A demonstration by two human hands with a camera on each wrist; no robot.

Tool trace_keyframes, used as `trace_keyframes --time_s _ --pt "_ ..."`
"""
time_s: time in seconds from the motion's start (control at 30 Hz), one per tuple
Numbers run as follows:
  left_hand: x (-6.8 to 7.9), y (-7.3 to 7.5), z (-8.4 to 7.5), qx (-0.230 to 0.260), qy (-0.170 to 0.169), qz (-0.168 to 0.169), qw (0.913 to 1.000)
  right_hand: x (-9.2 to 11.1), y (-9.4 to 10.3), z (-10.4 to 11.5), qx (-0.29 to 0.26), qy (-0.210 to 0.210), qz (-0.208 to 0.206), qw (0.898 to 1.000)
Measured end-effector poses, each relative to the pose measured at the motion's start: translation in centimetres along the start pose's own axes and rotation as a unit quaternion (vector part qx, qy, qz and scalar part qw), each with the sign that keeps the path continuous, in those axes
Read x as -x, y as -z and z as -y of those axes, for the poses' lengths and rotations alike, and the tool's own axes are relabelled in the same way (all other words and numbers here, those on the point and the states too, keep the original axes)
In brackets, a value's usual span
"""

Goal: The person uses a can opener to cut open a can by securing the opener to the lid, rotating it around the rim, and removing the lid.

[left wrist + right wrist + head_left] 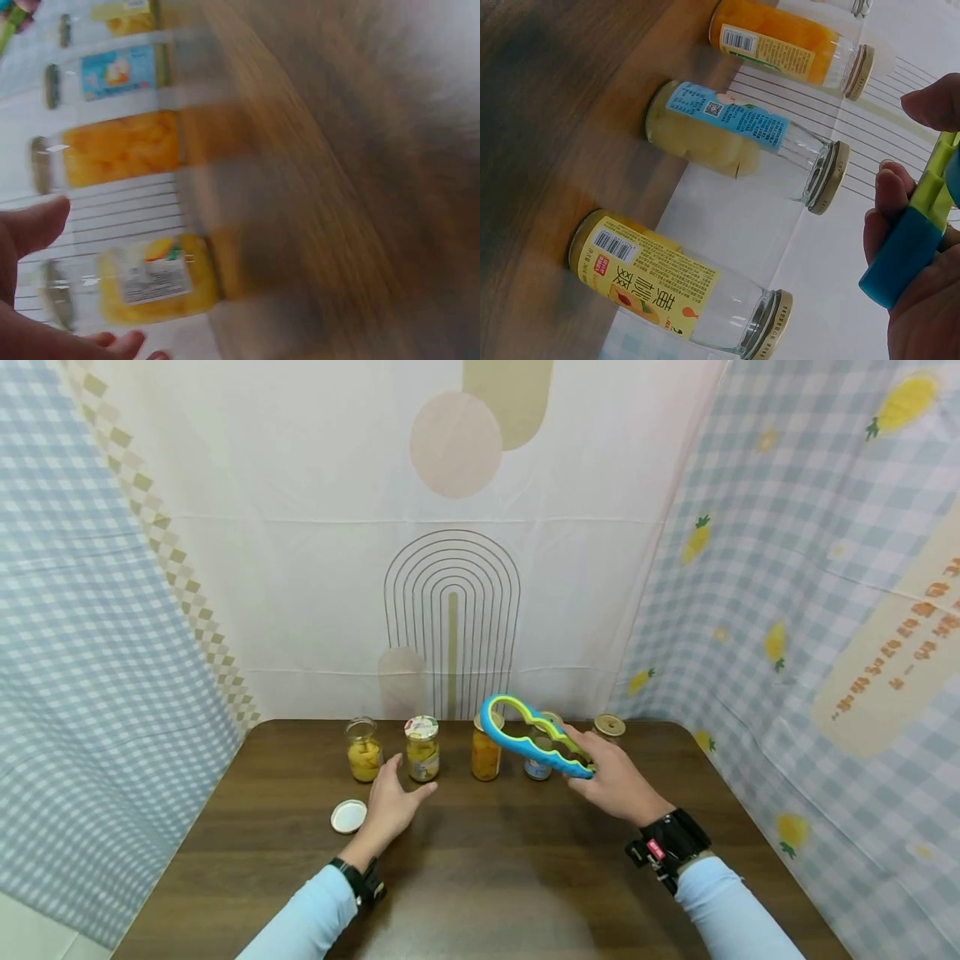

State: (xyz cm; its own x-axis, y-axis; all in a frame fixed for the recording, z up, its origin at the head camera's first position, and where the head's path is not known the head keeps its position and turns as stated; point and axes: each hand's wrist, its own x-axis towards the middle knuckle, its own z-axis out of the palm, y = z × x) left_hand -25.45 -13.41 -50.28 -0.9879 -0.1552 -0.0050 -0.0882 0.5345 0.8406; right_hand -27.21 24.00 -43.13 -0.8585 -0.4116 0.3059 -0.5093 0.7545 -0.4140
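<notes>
My right hand [617,779] grips a blue and lime-green jar opener [522,746] by its handle end. The opener's looped end points left, raised in front of the jars at right. With fingers and thumb spread, my left hand [392,802] is beside a lidded jar of yellow fruit [422,753]; in the left wrist view a gap shows between the thumb and this jar [154,281]. An uncovered jar of yellow fruit [365,757] stands behind that hand's fingertips. A loose lid [348,817] lies with its white inside up, left of the hand.
Further right stand a lidded jar of orange fruit [486,758], a blue-labelled jar [712,127] and a yellow-labelled jar [649,277], all along the back of the brown table [480,877]. A printed cloth [322,593] hangs behind the table.
</notes>
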Motion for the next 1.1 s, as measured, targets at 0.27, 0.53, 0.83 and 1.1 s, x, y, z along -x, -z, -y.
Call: trace_keyframes --time_s 0.27,0.53,0.83,1.1 --pt "-4.1 -2.6 0.5 0.071 -0.011 -0.058 0.9957 -0.4 -0.3 0.0 -0.002 0.016 0.0 1.0" --pt "-6.2 -3.3 0.4 0.112 0.014 -0.062 0.9917 -0.3 -0.4 0.2 -0.004 0.011 0.005 1.0" --pt "-6.1 -3.4 0.1 0.139 0.021 -0.043 0.9891 0.0 -0.3 0.0 -0.001 0.006 0.008 1.0" --pt "-6.0 -3.8 -0.2 0.157 0.031 -0.038 0.9865 0.0 -0.5 -0.1 -0.001 0.015 -0.001 1.0"
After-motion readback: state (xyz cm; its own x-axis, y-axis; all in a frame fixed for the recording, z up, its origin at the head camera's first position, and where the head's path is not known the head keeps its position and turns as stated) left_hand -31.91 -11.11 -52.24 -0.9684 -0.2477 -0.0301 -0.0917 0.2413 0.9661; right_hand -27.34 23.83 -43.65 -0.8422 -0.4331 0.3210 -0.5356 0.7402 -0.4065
